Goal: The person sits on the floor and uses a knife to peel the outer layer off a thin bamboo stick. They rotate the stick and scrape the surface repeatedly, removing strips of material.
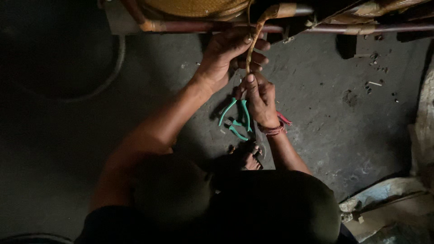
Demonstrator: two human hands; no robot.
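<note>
Cane strip runs taut from the wrapped frame rod, left hand steadying it above, right hand fingers pinching its lower end, green-handled pliers lying on the floor below.

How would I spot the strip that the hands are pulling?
Start at the cane frame along the top edge. A thin tan strip hangs from it, pinched between the left hand and right hand. Unlike the rigid reddish poles, it is narrow, pale and flexible.
</note>
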